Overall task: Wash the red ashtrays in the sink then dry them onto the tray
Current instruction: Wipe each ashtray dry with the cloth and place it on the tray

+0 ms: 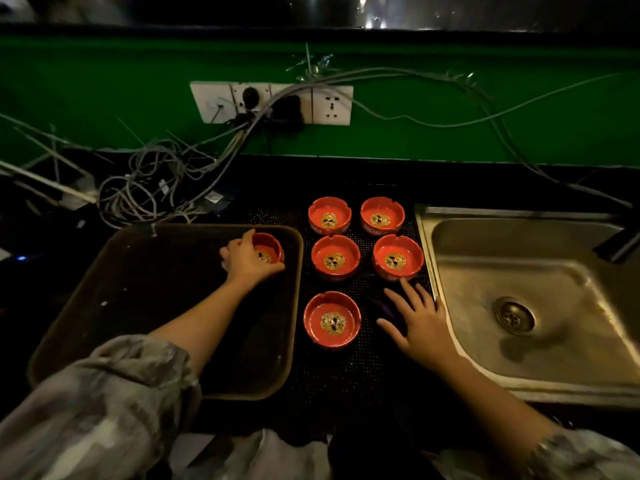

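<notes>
Several red ashtrays with a gold emblem inside stand on a black mesh mat (363,362) between a dark tray (138,306) and a steel sink (554,306). My left hand (247,259) grips one ashtray (270,249) at the tray's far right corner. The nearest ashtray (332,318) stands alone at the front of the mat. My right hand (420,317) lies flat with fingers spread on the mat, over a dark cloth (384,306), just below the ashtray (398,258) closest to the sink.
The sink's drain (515,315) is dry-looking and a dark tap (620,242) juts in at the right. A tangle of grey cables (156,188) lies behind the tray, under wall sockets (273,102) on a green wall.
</notes>
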A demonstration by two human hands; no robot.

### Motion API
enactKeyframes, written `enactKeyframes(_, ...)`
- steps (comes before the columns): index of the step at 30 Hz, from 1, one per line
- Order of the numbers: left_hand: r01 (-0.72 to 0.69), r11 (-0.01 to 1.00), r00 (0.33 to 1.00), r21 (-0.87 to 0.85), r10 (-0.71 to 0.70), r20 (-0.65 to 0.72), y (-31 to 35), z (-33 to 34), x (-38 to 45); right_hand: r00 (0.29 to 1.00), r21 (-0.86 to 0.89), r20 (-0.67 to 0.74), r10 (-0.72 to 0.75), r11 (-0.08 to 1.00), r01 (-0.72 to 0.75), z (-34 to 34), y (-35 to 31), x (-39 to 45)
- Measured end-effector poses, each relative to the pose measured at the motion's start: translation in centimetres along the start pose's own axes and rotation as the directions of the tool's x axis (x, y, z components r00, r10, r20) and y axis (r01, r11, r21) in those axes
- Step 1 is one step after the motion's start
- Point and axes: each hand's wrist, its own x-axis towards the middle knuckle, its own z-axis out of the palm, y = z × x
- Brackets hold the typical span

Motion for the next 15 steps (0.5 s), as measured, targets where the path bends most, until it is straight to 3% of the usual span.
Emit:
enactKeyframes(3, -0.06, 0.998, 0.998, 0.005, 0.06, 0.01, 0.2, 0.7, 0.8, 0.996, 0.038, -0.024, 0.091, 0.995, -0.09, 1.2, -1.0, -0.9)
enactKeyframes(10, -0.103, 0.994, 0.991, 0.023, 0.104, -0.078, 0.5, 1.9, -0.9, 0.988, 0.074, -0.135, 0.073, 0.995, -0.063, 1.9, -1.8, -0.5)
enactKeyframes(13, -0.286, 0.956, 0.956, -0.066, 0.28, -0.087, 1.3, 3.0, -5.1, 0.987, 0.085, -0.146, 0.068, 0.995, -0.056, 2.1, -1.8, -0.3)
enactKeyframes(15, -0.408, 0.894, 0.906, -0.187, 0.422, 0.041, 1.9, 3.7, -8.6, 0.987, 0.096, -0.147, 0.057, 0.994, -0.043, 2.2, -1.8, -0.2)
